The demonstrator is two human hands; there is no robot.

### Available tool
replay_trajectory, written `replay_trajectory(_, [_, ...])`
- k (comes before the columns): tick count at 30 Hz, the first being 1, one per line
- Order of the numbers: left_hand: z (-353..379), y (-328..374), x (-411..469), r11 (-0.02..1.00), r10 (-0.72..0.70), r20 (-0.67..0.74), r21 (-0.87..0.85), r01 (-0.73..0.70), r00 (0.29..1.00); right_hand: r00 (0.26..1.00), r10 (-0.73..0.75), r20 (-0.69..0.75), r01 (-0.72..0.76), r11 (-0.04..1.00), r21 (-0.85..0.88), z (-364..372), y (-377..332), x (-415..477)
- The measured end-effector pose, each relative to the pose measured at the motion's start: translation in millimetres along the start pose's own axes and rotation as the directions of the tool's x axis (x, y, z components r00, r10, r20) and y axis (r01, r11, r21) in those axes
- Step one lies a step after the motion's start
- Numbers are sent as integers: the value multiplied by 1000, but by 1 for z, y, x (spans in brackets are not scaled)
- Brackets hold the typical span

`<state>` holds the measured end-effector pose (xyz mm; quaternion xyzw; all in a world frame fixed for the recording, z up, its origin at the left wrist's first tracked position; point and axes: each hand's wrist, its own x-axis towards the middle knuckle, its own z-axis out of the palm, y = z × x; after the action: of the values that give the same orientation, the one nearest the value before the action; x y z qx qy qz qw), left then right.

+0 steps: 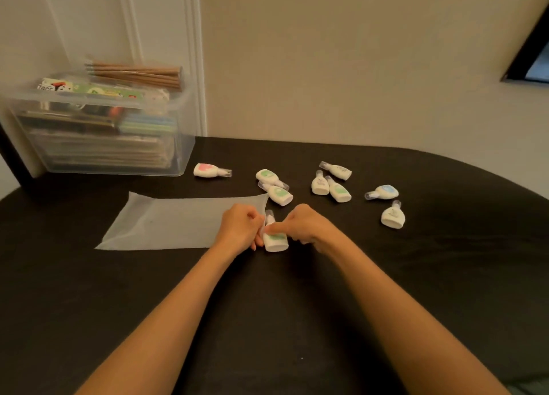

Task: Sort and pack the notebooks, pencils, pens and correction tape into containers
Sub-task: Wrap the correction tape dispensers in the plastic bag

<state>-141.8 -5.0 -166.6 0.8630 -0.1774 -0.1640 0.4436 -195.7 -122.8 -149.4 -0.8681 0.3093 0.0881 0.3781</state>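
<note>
A frosted plastic bag (166,223) lies flat on the black table. My left hand (239,229) pinches the bag's right edge, its mouth. My right hand (306,226) holds a white correction tape with a green label (276,241) right at that mouth. Several more correction tapes lie loose behind: a pink one (209,170), two green ones (274,186), a cluster of three (331,183), a blue one (383,192) and a white one (392,215).
A clear plastic bin (98,133) stands at the back left against the wall, filled with notebooks and pens. A bundle of wooden pencils (136,74) lies across its top. The black table (267,320) curves away at the right.
</note>
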Motion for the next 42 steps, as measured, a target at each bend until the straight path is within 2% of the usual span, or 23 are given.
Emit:
replay_trajectory(5, [11, 1, 2, 999, -1, -20, -52, 0, 1000, 996, -85, 9, 84, 995, 53, -11, 9, -5])
replay_trajectory(7, [15, 5, 3, 997, -18, -26, -77, 16, 999, 994, -101, 35, 91, 969, 230, -19, 21, -7])
replay_trajectory(9, [18, 9, 4, 997, -14, -13, -81, 13, 1000, 987, -149, 60, 91, 827, 555, -24, 38, -4])
replay_trajectory(11, [19, 13, 4, 998, -5, 12, -66, 6, 1000, 977, -204, 61, 96, 677, 729, -28, 49, 1])
replay_trajectory(12, [18, 15, 4, 998, -5, 20, -55, 6, 1000, 973, -221, 68, 103, 676, 729, -30, 50, 3])
replay_trajectory(15, [17, 17, 4, 1000, -22, 39, -19, 23, 999, 968, -239, 73, 145, 776, 614, -27, 45, 5])
replay_trajectory(17, [14, 17, 4, 1000, -29, 35, 9, 29, 999, 967, -249, 52, 174, 797, 578, -25, 41, 9])
replay_trajectory(20, [11, 20, 1, 999, -34, 1, 37, 34, 999, 969, -242, 51, 170, 802, 573, -25, 41, 12])
replay_trajectory(24, [15, 21, -5, 995, 5, 39, 103, -8, 999, 967, -239, 87, 151, 815, 559, -24, 40, 14])
replay_trajectory(27, [15, 20, -7, 991, 58, 30, 122, -62, 998, 972, -221, 77, 119, 753, 647, -22, 37, 13])
replay_trajectory(31, [17, 17, -9, 987, 110, -35, 123, -105, 993, 957, -288, 43, 173, 681, 712, -21, 39, 13])
replay_trajectory(35, [18, 15, -7, 981, 137, -181, 160, -109, 974, 932, -360, 51, 268, 775, 572, -16, 43, 12])
replay_trajectory(39, [16, 13, -7, 959, 155, -281, 272, -76, 947, 901, -406, 152, 273, 804, 528, -17, 40, 8])
replay_trajectory(41, [19, 13, -10, 934, 166, -309, 354, -49, 936, 935, -352, 33, 278, 791, 544, -17, 41, 13])
replay_trajectory(42, [21, 14, -10, 921, 165, -318, 387, -31, 934, 946, -306, -111, 316, 786, 531, -17, 41, 19])
